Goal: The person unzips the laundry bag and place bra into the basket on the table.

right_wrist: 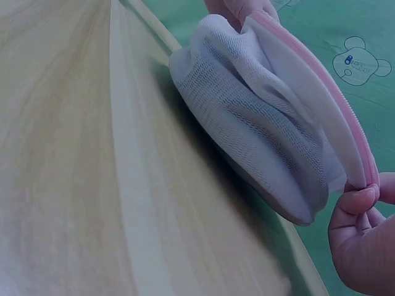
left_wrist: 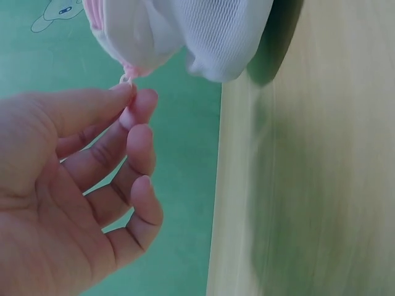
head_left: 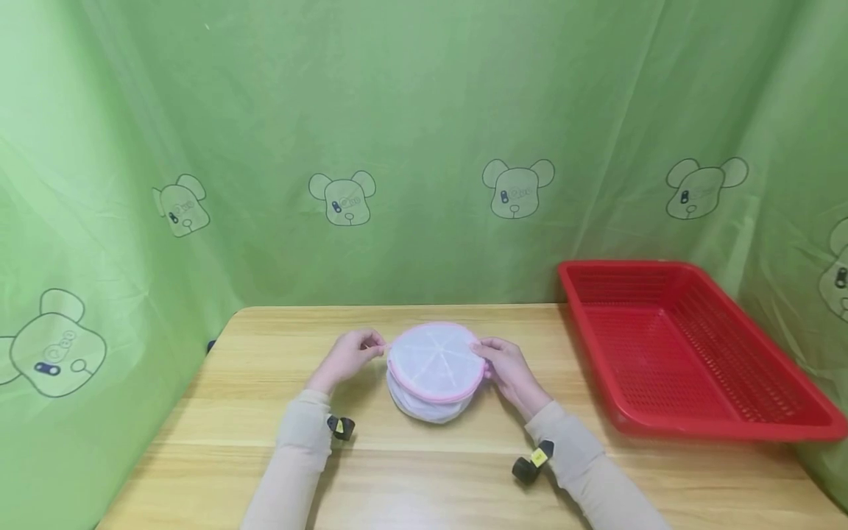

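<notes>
A round, white mesh laundry bag (head_left: 437,362) with a pink zipper round its top is held above the table between my hands, its soft side wall sagging in folds. My left hand (head_left: 349,356) pinches a small pull or loop at the pink zipper end between thumb and forefinger, the other fingers loosely bent, as the left wrist view shows. On the opposite side, my right hand (head_left: 509,369) pinches the pink zipper edge (right_wrist: 353,123) between thumb and forefinger. In the right wrist view the mesh side (right_wrist: 247,117) hangs close over the tabletop.
A red plastic basket (head_left: 599,361) with slotted walls stands at the right of the wooden table (head_left: 411,478). Green curtains (head_left: 424,250) printed with bear faces enclose the back and both sides. Each wrist carries a small black camera (head_left: 528,470).
</notes>
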`<state>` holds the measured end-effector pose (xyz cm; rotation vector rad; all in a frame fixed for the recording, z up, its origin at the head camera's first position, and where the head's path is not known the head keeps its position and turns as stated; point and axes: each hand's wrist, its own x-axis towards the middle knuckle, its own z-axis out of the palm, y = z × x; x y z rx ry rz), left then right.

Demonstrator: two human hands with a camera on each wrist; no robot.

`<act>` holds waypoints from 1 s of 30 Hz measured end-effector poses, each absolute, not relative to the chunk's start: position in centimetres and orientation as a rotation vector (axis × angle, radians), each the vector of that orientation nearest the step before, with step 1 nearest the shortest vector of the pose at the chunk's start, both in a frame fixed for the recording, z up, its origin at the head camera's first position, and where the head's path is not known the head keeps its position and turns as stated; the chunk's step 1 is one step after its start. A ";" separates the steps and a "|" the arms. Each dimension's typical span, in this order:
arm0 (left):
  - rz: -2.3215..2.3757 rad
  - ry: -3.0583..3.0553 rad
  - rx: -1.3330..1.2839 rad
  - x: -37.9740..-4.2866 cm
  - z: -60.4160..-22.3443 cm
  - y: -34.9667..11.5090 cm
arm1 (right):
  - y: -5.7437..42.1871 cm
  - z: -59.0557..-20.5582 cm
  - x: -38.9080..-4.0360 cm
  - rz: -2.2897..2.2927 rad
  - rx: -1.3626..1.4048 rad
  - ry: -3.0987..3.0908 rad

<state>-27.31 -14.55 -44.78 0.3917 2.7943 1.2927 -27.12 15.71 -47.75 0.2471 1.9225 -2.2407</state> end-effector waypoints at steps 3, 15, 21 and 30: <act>1.297 2.804 0.368 -27.3 -44.8 -14.4 | 15.7 -47.8 -27.1 -2.238 0.233 1.918; 1.213 2.806 0.377 -27.4 -45.4 -14.5 | 15.5 -48.0 -27.1 -2.184 0.196 1.896; 1.195 2.795 0.369 -27.2 -45.2 -14.5 | 15.6 -48.0 -27.1 -2.160 0.179 1.886; 1.232 2.825 0.410 -26.5 -43.1 -13.7 | 15.8 -48.1 -27.3 -2.133 0.151 1.887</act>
